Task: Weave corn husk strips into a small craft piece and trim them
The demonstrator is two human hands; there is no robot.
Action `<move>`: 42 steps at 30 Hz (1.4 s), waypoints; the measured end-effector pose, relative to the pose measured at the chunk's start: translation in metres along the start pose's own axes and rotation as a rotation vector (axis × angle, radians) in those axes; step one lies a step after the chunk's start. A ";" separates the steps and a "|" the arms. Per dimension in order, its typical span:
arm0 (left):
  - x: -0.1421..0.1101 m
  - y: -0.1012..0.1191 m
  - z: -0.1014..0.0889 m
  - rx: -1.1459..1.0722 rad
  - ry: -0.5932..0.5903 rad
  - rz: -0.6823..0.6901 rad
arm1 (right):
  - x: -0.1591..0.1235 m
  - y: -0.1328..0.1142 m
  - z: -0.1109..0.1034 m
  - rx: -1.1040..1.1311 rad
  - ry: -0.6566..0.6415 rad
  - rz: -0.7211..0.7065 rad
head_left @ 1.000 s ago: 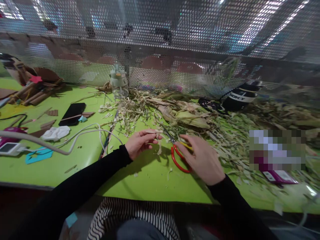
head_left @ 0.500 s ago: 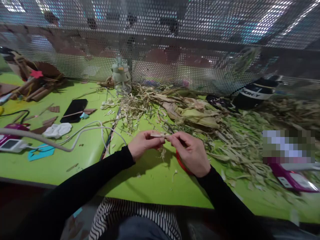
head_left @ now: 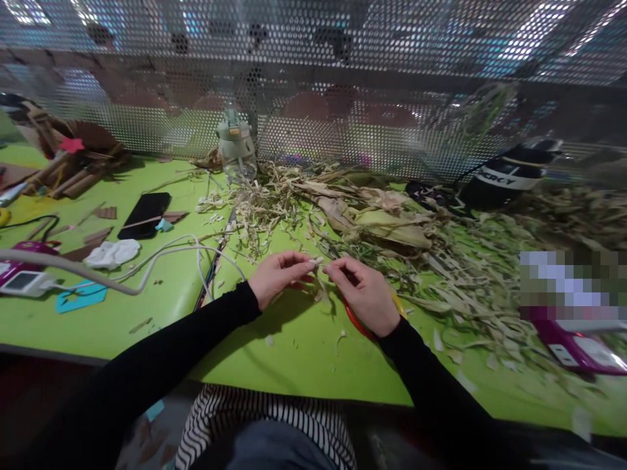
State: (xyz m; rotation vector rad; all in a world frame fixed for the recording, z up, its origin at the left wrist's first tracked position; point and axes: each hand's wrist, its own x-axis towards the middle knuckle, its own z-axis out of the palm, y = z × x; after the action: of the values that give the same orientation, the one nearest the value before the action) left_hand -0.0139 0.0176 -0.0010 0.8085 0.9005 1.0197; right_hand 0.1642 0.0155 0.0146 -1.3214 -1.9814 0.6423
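Note:
My left hand (head_left: 280, 277) is closed in a pinch on a thin strip of dried corn husk (head_left: 321, 290), whose frayed end dangles below the fingertips. Just to its right, my right hand (head_left: 365, 290) is also pinched, its fingertips close to the strip; what lies between them is too small to make out. Under the right hand, on the table, a red handle loop (head_left: 356, 323) and a bit of yellow show, apparently scissors, mostly hidden. Beyond both hands lies a heap of dried corn husks (head_left: 386, 225), with shredded strips (head_left: 259, 219) to its left.
On the green table (head_left: 235, 352) a clear bottle (head_left: 238, 147) stands by the perforated metal screen (head_left: 186, 124). Leftward lie a black phone (head_left: 145, 215), white cables (head_left: 161, 251) and a power strip (head_left: 29, 251). A black cup (head_left: 507, 179) and more husk shreds (head_left: 470, 294) are right.
My fingertips have drawn slightly apart, leaving a small gap. My right hand has shifted a little left, uncovering the yellow part beside it. More of the husk strip now hangs down.

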 end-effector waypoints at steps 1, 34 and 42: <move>0.000 -0.001 0.001 0.023 0.012 0.008 | 0.000 0.000 0.000 0.008 0.008 -0.001; 0.004 0.001 0.001 0.126 0.031 0.109 | -0.001 0.006 0.016 0.187 -0.117 0.127; 0.004 -0.001 0.001 0.105 -0.031 0.019 | -0.002 0.000 0.016 0.149 -0.059 0.027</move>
State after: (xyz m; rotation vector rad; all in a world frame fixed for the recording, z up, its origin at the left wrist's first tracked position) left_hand -0.0118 0.0211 -0.0025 0.9202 0.9269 0.9798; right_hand 0.1523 0.0135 0.0033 -1.2536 -1.9251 0.8338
